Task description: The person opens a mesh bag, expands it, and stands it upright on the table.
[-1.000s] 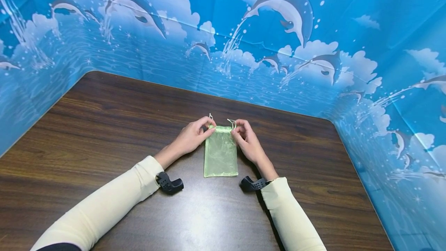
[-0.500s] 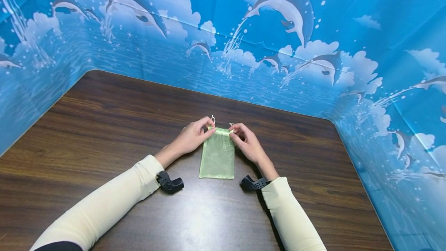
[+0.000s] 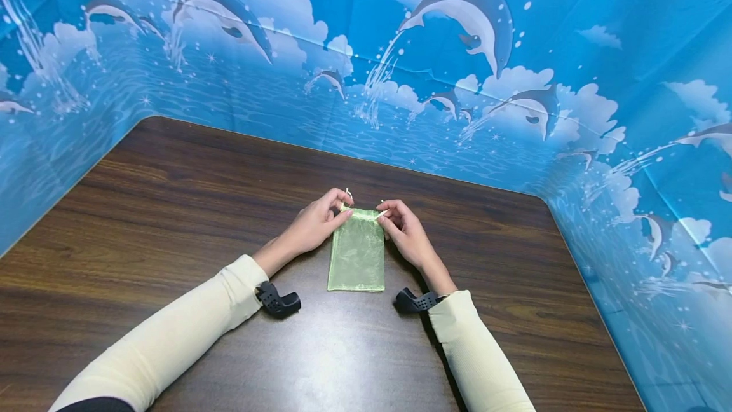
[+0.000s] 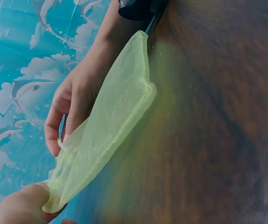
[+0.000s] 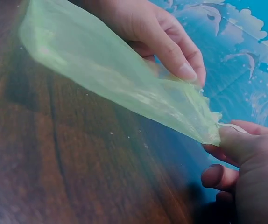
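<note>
A sheer light-green drawstring pouch (image 3: 357,256) hangs between both hands in the head view, its mouth upward and its flat bottom toward the person. With thumb and fingers, my left hand (image 3: 316,222) pinches the pouch's top left corner. On the opposite side, my right hand (image 3: 407,234) pinches the top right corner, where a white cord shows at the fingertips. A small cord loop (image 3: 349,193) sticks up beside the left fingers. In the right wrist view the pouch (image 5: 110,70) looks thin and see-through, with a ruffled top edge. Nothing shows inside it.
A dark wood-grain table (image 3: 189,221) lies under the hands. Behind and beside it hangs a blue curtain (image 3: 274,94) printed with dolphins and clouds. Black wrist cameras (image 3: 278,301) sit on both cream-sleeved forearms.
The pouch's lower end has swung slightly left. My right fingers have shifted a little left and down along the top corner, and the cord loop there no longer stands out as clearly.
</note>
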Tool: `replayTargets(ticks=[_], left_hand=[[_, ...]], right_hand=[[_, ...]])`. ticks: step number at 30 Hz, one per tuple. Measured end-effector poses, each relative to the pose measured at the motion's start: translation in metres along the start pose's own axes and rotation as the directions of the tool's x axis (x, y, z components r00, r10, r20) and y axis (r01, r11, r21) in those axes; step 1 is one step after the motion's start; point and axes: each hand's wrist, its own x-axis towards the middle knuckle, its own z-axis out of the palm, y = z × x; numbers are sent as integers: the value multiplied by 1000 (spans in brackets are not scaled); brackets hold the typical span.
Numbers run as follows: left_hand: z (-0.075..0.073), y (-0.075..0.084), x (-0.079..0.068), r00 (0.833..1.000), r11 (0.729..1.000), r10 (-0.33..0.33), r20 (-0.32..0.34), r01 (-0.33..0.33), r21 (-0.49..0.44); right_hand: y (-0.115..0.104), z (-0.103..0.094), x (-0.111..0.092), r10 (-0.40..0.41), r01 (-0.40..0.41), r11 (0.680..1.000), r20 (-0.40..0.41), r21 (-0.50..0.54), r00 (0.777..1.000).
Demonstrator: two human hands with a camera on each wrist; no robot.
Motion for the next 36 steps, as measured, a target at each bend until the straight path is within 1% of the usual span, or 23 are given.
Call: replayTargets(ticks=[5, 11, 19, 28, 36], left_hand=[[0, 0, 1, 1000, 997, -6, -20, 5, -74], [1, -2, 3, 999, 990, 9, -41, -14, -142], [1, 0, 3, 997, 990, -14, -74, 4, -138], [1, 2, 2, 992, 992, -3, -124, -12, -124], [2, 2, 2, 992, 991, -5, -128, -12, -131]], right_hand=[[0, 1, 2, 26, -24, 999, -39, 35, 999], [1, 0, 2, 38, -35, 998, -68, 44, 997], [0, 2, 2, 6, 0, 999, -109, 52, 994], [2, 2, 3, -26, 33, 996, -92, 81, 995], [3, 1, 2, -49, 59, 993, -94, 105, 994]])
